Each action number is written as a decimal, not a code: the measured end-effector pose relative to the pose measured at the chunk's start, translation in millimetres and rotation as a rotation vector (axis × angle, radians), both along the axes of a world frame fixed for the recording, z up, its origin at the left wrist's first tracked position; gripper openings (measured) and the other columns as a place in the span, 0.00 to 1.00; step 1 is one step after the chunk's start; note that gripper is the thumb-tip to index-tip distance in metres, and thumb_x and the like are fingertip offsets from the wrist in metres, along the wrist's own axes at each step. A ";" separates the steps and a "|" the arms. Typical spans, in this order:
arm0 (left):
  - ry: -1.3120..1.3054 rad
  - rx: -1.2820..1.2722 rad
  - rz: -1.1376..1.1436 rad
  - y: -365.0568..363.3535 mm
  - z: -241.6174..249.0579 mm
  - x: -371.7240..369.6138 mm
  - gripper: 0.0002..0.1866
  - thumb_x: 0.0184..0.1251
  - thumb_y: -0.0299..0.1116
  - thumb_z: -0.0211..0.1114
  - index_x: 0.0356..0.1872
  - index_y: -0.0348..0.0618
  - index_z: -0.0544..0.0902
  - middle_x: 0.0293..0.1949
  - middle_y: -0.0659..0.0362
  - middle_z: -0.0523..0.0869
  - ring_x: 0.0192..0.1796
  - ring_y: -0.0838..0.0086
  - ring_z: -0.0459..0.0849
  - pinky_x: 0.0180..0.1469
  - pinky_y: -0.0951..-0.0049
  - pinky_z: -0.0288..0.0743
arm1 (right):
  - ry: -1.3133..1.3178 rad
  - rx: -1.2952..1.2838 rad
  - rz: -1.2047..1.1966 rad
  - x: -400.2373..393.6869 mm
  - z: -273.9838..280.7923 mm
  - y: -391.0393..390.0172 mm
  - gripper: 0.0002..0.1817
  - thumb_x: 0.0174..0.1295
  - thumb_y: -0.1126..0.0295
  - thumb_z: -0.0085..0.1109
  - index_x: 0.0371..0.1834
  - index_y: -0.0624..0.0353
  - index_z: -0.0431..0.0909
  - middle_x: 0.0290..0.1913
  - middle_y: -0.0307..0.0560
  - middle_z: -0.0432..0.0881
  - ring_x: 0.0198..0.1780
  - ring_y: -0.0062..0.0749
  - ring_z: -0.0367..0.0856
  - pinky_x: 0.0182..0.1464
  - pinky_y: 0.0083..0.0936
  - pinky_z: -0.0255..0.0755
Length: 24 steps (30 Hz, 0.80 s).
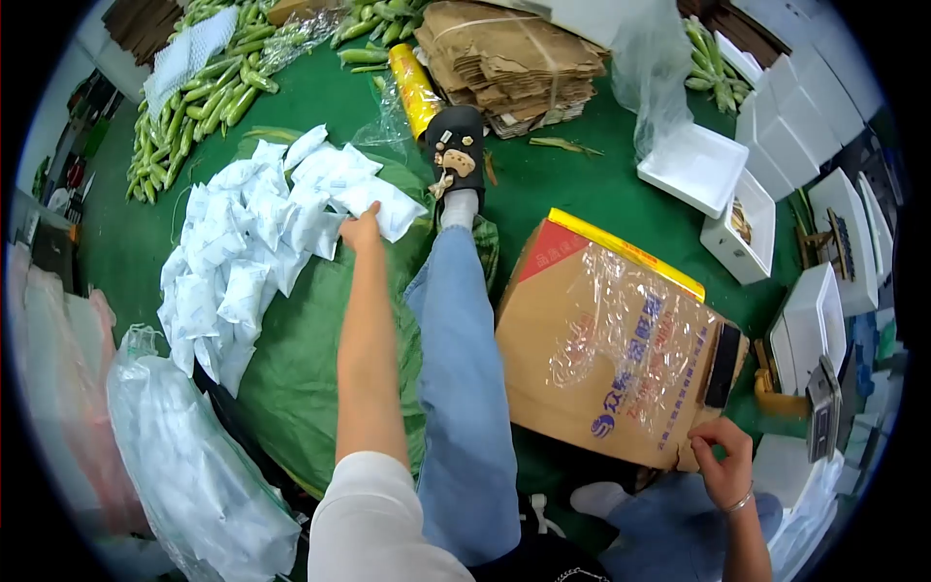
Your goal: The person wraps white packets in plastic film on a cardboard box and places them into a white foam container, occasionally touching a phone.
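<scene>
My left hand [361,229] reaches to the right end of a pile of white ice packs [228,247]. Its fingers are closed on one ice pack [386,208] at the edge of the pile. The packs lie on a green woven sack [301,339]. My right hand [723,462], with a bracelet at the wrist, is beside the near right corner of a cardboard box [582,359]. Its fingers are curled together, and whatever may be between them is hidden. Clear tape, a black item [722,366] and a long yellow box [626,254] are on or along the cardboard box.
Corn ears [208,107] are heaped at the far left. Flattened cardboard [509,58] is stacked beyond my outstretched foot [456,145]. A yellow roll [414,87] lies by it. White foam boxes [693,167] stand at the right. A clear plastic bag [199,475] sits at the near left.
</scene>
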<state>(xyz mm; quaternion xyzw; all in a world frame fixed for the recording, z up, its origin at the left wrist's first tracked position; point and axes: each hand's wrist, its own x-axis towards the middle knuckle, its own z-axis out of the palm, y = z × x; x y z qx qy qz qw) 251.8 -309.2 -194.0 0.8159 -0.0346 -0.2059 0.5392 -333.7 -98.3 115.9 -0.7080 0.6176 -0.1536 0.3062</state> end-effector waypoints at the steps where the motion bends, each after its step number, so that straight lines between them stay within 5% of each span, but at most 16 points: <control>1: -0.006 0.005 -0.016 15.5 27.9 -12.1 0.36 0.37 0.40 0.83 0.45 0.24 0.76 0.45 0.41 0.84 0.45 0.56 0.85 0.48 0.62 0.77 | -0.026 0.019 -0.012 5.1 6.8 5.3 0.08 0.52 0.80 0.60 0.37 0.66 0.79 0.33 0.50 0.80 0.32 0.33 0.79 0.38 0.24 0.73; 4: -0.152 -0.476 -0.234 51.2 148.6 -75.0 0.27 0.48 0.31 0.78 0.43 0.29 0.73 0.39 0.46 0.85 0.40 0.67 0.84 0.43 0.71 0.77 | -0.066 -0.070 0.066 34.5 21.7 8.2 0.24 0.50 0.78 0.63 0.53 0.64 0.74 0.43 0.51 0.80 0.40 0.38 0.80 0.44 0.28 0.73; 7: -0.080 -0.611 -0.632 100.4 257.4 -171.9 0.23 0.54 0.25 0.75 0.45 0.32 0.71 0.38 0.48 0.86 0.38 0.72 0.85 0.41 0.75 0.77 | -0.124 -0.206 0.181 86.4 17.4 -5.5 0.50 0.47 0.71 0.71 0.73 0.64 0.50 0.69 0.59 0.60 0.69 0.48 0.63 0.68 0.37 0.61; 8: 0.004 -0.640 -0.737 116.5 280.3 -209.9 0.22 0.54 0.25 0.75 0.45 0.33 0.71 0.38 0.48 0.86 0.39 0.72 0.85 0.41 0.75 0.78 | -0.050 -0.382 0.223 102.5 13.8 -13.3 0.56 0.47 0.62 0.74 0.72 0.71 0.46 0.69 0.69 0.58 0.72 0.59 0.56 0.71 0.43 0.52; 10: 0.136 -0.645 -0.944 142.2 303.5 -279.7 0.23 0.54 0.25 0.75 0.46 0.32 0.72 0.39 0.48 0.86 0.40 0.71 0.86 0.42 0.74 0.80 | -0.045 -0.501 0.041 124.1 -4.7 -22.9 0.56 0.42 0.60 0.76 0.70 0.72 0.50 0.65 0.69 0.62 0.70 0.58 0.58 0.70 0.45 0.52; 11: 0.068 -0.615 -1.036 150.7 299.7 -312.5 0.25 0.52 0.27 0.76 0.47 0.32 0.72 0.40 0.50 0.85 0.41 0.71 0.86 0.42 0.73 0.80 | -0.039 -0.506 0.016 116.9 -9.0 -24.7 0.56 0.42 0.60 0.76 0.70 0.72 0.50 0.65 0.69 0.62 0.70 0.58 0.58 0.70 0.45 0.52; 13: -0.210 -0.586 -1.297 170.6 294.8 -356.6 0.30 0.52 0.38 0.76 0.50 0.32 0.71 0.41 0.47 0.84 0.44 0.64 0.85 0.42 0.68 0.80 | -0.568 -0.381 -0.305 104.4 -17.9 -28.4 0.54 0.37 0.59 0.77 0.65 0.71 0.56 0.60 0.65 0.67 0.68 0.59 0.59 0.69 0.51 0.50; 14: 0.060 -0.589 -1.390 173.2 274.9 -371.9 0.32 0.52 0.42 0.75 0.52 0.32 0.71 0.43 0.46 0.83 0.45 0.63 0.85 0.42 0.67 0.80 | -0.566 -0.385 -0.310 90.5 -32.0 -30.5 0.54 0.37 0.59 0.77 0.65 0.71 0.56 0.60 0.65 0.67 0.68 0.59 0.59 0.69 0.51 0.50; 17: 0.086 -0.559 -1.442 166.1 246.5 -377.4 0.34 0.52 0.48 0.75 0.51 0.32 0.71 0.45 0.44 0.82 0.44 0.60 0.85 0.41 0.65 0.80 | -0.798 -0.243 -0.456 39.0 -70.5 -30.8 0.50 0.35 0.58 0.76 0.61 0.70 0.59 0.56 0.60 0.69 0.64 0.57 0.62 0.66 0.55 0.52; 19: -1.015 0.169 -1.530 158.0 224.0 -348.7 0.34 0.56 0.55 0.69 0.48 0.31 0.73 0.43 0.44 0.83 0.43 0.54 0.85 0.41 0.59 0.80 | 0.122 -0.320 -0.418 19.6 -79.2 -33.5 0.52 0.33 0.57 0.76 0.63 0.69 0.60 0.56 0.60 0.69 0.60 0.55 0.64 0.63 0.49 0.57; 21: -1.050 0.672 -1.713 167.3 201.9 -341.0 0.34 0.63 0.59 0.59 0.45 0.30 0.75 0.40 0.43 0.83 0.40 0.50 0.85 0.41 0.59 0.79 | 0.255 -0.320 -0.361 21.2 -90.2 -45.0 0.54 0.30 0.55 0.75 0.64 0.67 0.59 0.56 0.59 0.69 0.60 0.53 0.64 0.62 0.47 0.58; 24: -1.289 0.457 -1.604 174.9 130.7 -328.9 0.30 0.63 0.58 0.59 0.37 0.33 0.79 0.33 0.44 0.85 0.35 0.50 0.85 0.36 0.57 0.79 | 0.404 -0.338 -0.242 31.4 -116.2 -65.9 0.57 0.28 0.56 0.75 0.66 0.65 0.59 0.55 0.57 0.69 0.59 0.50 0.64 0.60 0.44 0.57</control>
